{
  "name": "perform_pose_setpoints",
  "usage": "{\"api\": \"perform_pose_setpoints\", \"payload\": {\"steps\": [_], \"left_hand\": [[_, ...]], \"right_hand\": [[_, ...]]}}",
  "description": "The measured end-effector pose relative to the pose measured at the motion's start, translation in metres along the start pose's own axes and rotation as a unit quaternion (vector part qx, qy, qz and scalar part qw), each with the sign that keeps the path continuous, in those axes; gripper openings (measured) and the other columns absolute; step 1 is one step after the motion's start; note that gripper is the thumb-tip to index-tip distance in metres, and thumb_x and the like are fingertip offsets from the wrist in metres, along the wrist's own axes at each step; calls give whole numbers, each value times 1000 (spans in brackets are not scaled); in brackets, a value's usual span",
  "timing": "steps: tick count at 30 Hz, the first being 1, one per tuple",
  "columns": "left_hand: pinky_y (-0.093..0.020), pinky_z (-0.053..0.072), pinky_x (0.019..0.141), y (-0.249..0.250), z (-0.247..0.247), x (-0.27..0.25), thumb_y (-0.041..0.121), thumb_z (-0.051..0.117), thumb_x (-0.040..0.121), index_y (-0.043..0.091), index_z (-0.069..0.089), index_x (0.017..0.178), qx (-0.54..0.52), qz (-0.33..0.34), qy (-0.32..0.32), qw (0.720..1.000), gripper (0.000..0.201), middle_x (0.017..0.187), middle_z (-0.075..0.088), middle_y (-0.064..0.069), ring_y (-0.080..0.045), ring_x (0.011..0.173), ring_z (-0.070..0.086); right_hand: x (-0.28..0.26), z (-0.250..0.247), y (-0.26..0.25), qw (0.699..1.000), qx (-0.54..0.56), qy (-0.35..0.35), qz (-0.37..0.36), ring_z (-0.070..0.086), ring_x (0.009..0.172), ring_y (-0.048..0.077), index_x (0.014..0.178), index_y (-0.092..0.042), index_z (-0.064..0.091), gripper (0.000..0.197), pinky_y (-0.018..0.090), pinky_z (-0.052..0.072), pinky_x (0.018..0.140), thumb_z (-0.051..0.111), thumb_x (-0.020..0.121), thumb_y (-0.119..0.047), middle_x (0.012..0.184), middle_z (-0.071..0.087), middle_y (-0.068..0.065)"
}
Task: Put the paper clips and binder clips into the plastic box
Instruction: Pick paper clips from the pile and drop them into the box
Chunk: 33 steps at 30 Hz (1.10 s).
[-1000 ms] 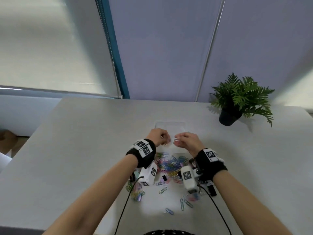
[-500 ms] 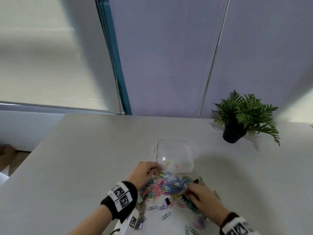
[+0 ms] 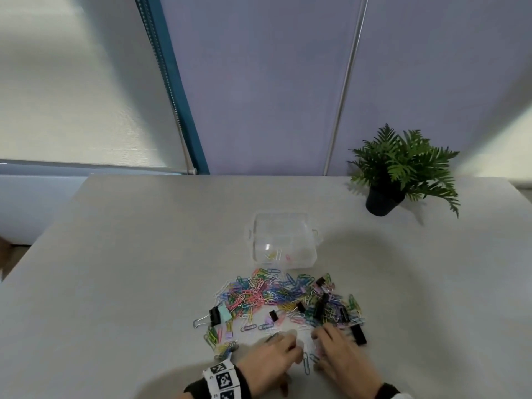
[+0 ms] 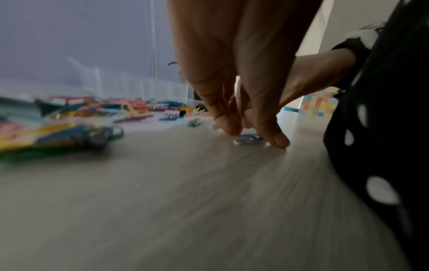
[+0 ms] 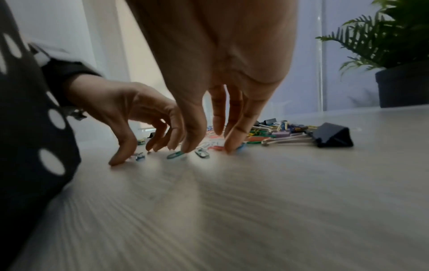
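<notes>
The clear plastic box [image 3: 283,226] stands open past a heap of coloured paper clips [image 3: 270,296] mixed with black binder clips; a few clips lie inside it. Both hands are down at the heap's near edge. My left hand [image 3: 283,345] [image 4: 254,135] stands on its fingertips, thumb and fingers on either side of a small clip [image 4: 246,140] lying on the table. My right hand [image 3: 325,341] [image 5: 212,145] points its straight, spread fingers down onto loose clips [image 5: 202,152] and holds nothing. A large black binder clip [image 3: 358,334] [image 5: 332,135] lies just to its right.
A black and mint binder clip pair [image 3: 217,315] lies at the heap's left edge. A potted fern [image 3: 400,168] stands at the back right of the grey table [image 3: 129,269]. One blue clip [image 3: 305,365] lies between the hands.
Both hands drew back from above the box, across the heap, to its near edge and came down onto the table. The head view tilted up.
</notes>
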<state>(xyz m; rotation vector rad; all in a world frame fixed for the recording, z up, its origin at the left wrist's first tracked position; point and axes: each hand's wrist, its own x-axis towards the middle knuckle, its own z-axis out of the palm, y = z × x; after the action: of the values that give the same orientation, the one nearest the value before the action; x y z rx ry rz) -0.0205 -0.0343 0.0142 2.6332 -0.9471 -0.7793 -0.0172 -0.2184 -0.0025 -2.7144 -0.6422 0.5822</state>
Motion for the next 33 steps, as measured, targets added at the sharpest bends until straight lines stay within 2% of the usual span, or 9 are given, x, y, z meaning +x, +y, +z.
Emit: {"api": "perform_pose_setpoints", "payload": {"steps": [6,12,15,17,21,25,28,31,33], "left_hand": [[-29,41,78,-16,9,11,0,45,86,0,59,94,-84,-6,29,996,17,107,53,-18,-30,102,55],[-41,46,81,-7,2,20,18,52,88,10,57,93,-18,26,92,995,11,104,54,-11,-27,103,50],[-41,46,78,-1,-2,35,12,51,87,9,54,93,-26,-2,119,992,7,104,53,-11,-27,98,51],[-41,50,76,-4,0,46,4,50,85,8,52,95,-47,-33,119,991,10,102,55,-13,-28,92,56],[-42,52,79,-12,7,58,0,56,82,8,49,109,-70,-66,120,988,29,105,58,-13,-29,89,60],[-41,51,77,-13,10,59,-1,56,81,4,52,106,-77,-66,140,985,26,115,50,-13,-31,92,60],[-40,46,73,-9,10,57,-7,45,86,-6,55,102,-104,-62,128,984,19,117,45,-24,-40,90,56],[-43,48,76,-1,4,57,-4,47,87,-6,56,100,-75,-90,120,986,16,115,48,-23,-37,94,57],[-43,47,83,3,-2,56,2,52,87,-1,56,102,-9,-100,103,990,16,116,50,-16,-31,105,54]], "right_hand": [[13,7,14,999,48,-9,-13,34,94,5,114,-13,47,28,19,33,77,50,86,-11,123,43,2],[19,5,14,999,42,9,-18,40,97,11,94,-12,52,11,27,35,76,53,84,-16,107,48,1],[14,2,19,997,60,36,-11,46,99,14,95,-15,52,11,25,37,78,52,86,-21,103,50,-1],[8,-4,27,995,86,58,9,46,90,12,89,-20,51,6,22,36,75,55,86,-24,91,49,-8],[-7,-12,46,987,133,82,50,48,76,14,74,-25,41,24,22,35,66,63,82,-21,72,42,-21],[-11,-7,42,988,133,75,32,45,76,11,75,-26,40,22,19,33,65,59,84,-20,75,44,-16],[-8,-2,26,994,87,69,24,46,91,15,91,-21,45,7,26,35,73,50,87,-25,95,48,-6],[-1,1,19,995,53,61,58,48,111,19,118,-16,45,32,26,39,83,52,87,-18,119,51,-2],[2,2,18,996,41,62,54,49,110,19,114,-15,48,28,23,34,76,53,87,-18,118,52,-1]]}}
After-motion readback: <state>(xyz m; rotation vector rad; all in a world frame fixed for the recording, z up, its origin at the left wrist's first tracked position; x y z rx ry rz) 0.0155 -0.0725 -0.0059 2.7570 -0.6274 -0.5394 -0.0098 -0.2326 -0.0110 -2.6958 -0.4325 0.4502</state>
